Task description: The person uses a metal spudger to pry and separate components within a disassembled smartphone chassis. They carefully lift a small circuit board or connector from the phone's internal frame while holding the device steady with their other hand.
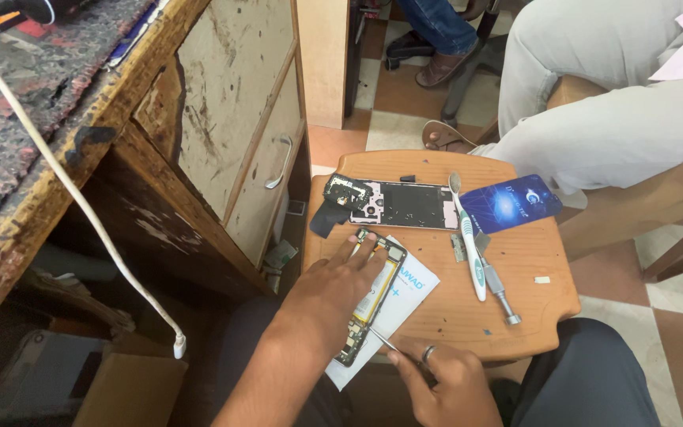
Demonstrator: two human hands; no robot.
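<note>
L hand [340, 285] flat, fingers apart, pinning opened phone [373, 294] on stool; R hand [436, 379] grip clamped on tweezers [385, 341]. Risk: tip slips, scratches board; phone slides off paper [413, 289].

Left hand [340, 286] lies flat, fingers [369, 251] spread forward — right hand [440, 383] curled in a pinch, ring showing.

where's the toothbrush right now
In the head view the toothbrush lies on the wooden stool top, right of centre, between the phone back panel and the blue card, beside a metal screwdriver.
</note>
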